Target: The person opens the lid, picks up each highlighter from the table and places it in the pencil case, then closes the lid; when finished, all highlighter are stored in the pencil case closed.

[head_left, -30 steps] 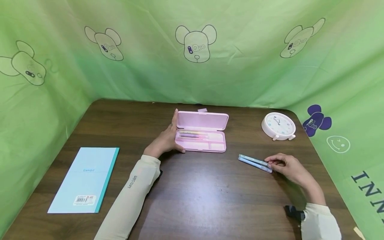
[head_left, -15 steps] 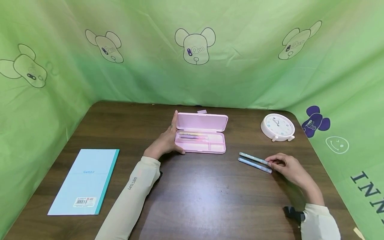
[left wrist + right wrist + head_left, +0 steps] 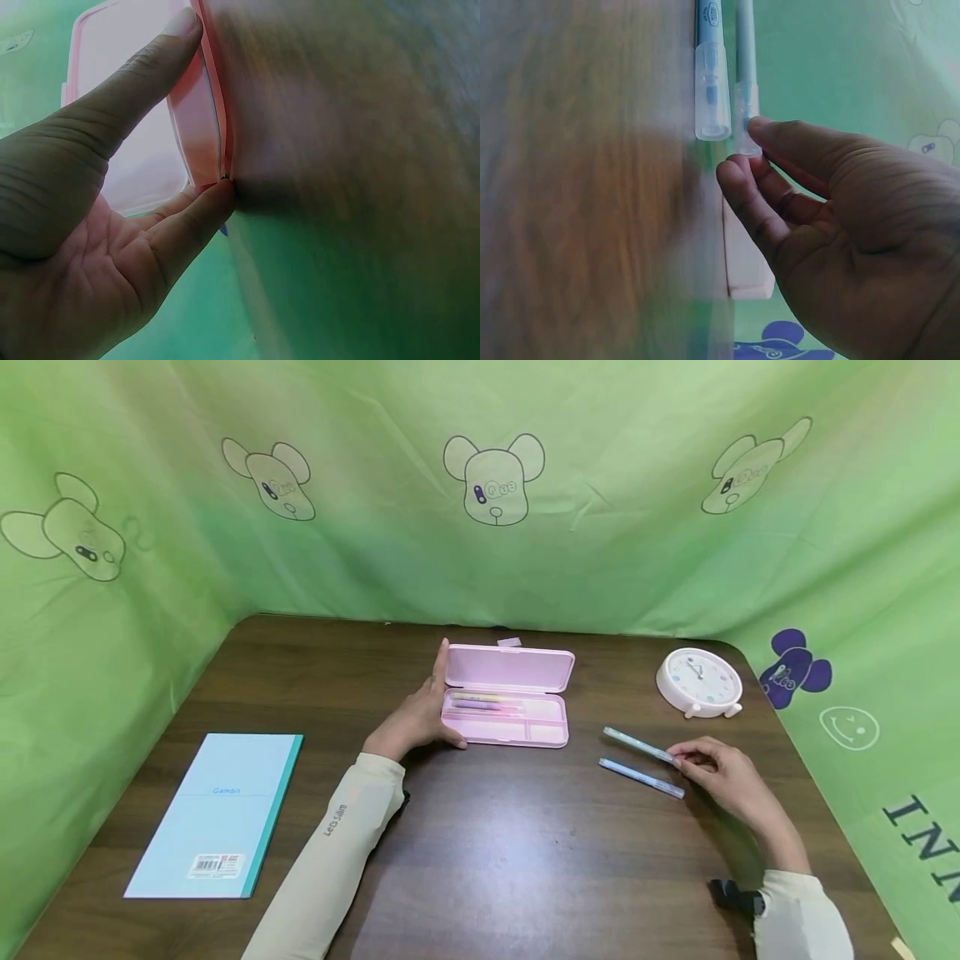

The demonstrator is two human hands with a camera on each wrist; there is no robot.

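Note:
An open pink pencil case point(image 3: 546, 732) stands at the back middle of the table, its lid raised. Several pastel pens point(image 3: 480, 702) lie in its long compartment. My left hand point(image 3: 411, 717) holds the case's left end, thumb on the front edge and fingers reaching up beside the lid. At the right, my right hand point(image 3: 720, 774) pinches the clear-capped end of a light blue marker pen point(image 3: 633, 742) between thumb and fingers. A second blue marker pen point(image 3: 639, 777) lies on the table in front of it; both clear caps show in the right wrist view.
A round white alarm clock point(image 3: 699, 682) lies face up at the back right. On the left is a light blue notebook point(image 3: 217, 814) with a barcode label. Green printed cloth point(image 3: 375, 560) hangs behind and beside the brown table point(image 3: 480, 860).
The marker pen in my right hand has moved away from the second one, back toward the clock, widening the gap between them. My left hand stays at the pencil case.

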